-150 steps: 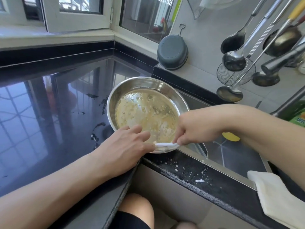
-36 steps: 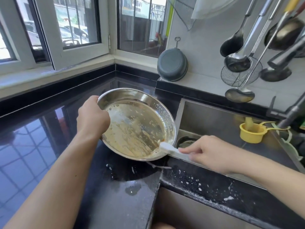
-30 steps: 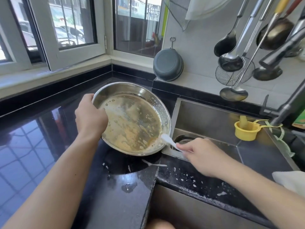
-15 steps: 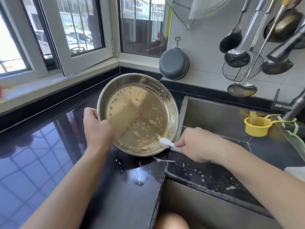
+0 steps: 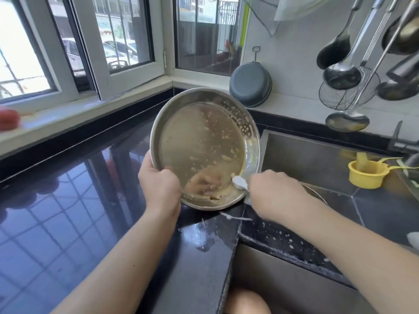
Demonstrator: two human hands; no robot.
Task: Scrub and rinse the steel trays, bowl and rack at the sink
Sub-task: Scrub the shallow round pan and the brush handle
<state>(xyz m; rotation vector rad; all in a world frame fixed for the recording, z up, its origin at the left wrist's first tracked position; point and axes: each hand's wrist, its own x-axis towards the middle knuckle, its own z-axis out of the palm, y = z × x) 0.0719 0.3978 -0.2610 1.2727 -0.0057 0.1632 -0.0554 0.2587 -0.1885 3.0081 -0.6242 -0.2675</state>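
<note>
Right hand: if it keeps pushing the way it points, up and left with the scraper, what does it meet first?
Likely the steel tray: the white scraper in the right hand seems already at its lower rim.

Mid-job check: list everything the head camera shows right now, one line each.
steel tray: 1, silver with tan residue, tilted up at the sink's left edge
scraper: 1, white, tip against the tray's lower right
sink: 1, steel, right
cup: 1, yellow, in the sink
counter: 1, black, left
round pan: 1, grey, leaning on the wall
ladles: several, steel, hanging upper right
left hand: grips the tray's rim
right hand: holds the scraper
</note>
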